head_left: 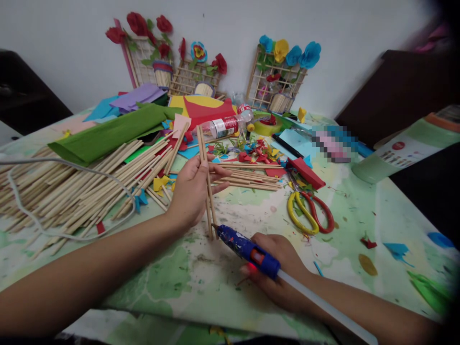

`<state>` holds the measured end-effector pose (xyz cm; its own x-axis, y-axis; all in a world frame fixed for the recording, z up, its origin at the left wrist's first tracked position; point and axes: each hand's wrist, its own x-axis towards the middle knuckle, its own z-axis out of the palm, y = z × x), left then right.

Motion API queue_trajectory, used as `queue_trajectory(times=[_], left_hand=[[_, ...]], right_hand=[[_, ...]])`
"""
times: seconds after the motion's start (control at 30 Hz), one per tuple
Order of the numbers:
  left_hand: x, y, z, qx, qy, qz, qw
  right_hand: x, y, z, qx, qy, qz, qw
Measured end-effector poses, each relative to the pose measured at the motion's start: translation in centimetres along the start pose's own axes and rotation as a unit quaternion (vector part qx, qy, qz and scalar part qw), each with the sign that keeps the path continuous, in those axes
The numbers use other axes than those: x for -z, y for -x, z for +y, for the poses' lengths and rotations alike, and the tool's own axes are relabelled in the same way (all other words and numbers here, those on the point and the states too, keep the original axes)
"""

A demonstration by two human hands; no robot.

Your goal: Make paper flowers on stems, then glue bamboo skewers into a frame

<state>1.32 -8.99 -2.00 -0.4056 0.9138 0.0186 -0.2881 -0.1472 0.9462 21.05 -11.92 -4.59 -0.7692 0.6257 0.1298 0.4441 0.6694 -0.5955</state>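
Two thin wooden sticks point(210, 203) stand tilted side by side, pinched near their middle by my left hand point(190, 191), its other fingers spread. Wrapped in my right hand point(278, 261) is a blue glue gun point(233, 240), with a red light glowing by the grip. A long white glue stick point(323, 304) runs out of its back end. The gun's nozzle meets the lower ends of the two sticks; whether glue is on them I cannot make out. Behind my left hand lie more loose wooden sticks point(247, 176).
A big pile of sticks point(82, 191) with a white cable point(27, 211) over it spreads left. Scissors point(311, 211) lie right of centre, a green bottle point(398, 148) beyond. Paper scraps, a plastic bottle point(223, 127) and tape point(268, 127) are behind. Stick lattices with paper flowers point(276, 76) lean against the wall.
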Motion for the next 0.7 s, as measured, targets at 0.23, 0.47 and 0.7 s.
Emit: queue_trajectory(times=[0.23,0.47,0.7], left_hand=[[-0.19,-0.01,0.28,-0.003,0.016,0.009,1.0],[-0.04,-0.26,0.63,-0.011,0.027,0.02,0.999],[0.29,-0.64,0.72,-0.02,0.034,0.026,0.999]], right_hand=[[0.04,-0.05,-0.04,-0.028,-0.028,-0.021,0.999],[-0.08,0.0,0.08,-0.038,-0.024,-0.03,0.999],[0.06,0.0,0.03,-0.041,-0.019,-0.041,0.998]])
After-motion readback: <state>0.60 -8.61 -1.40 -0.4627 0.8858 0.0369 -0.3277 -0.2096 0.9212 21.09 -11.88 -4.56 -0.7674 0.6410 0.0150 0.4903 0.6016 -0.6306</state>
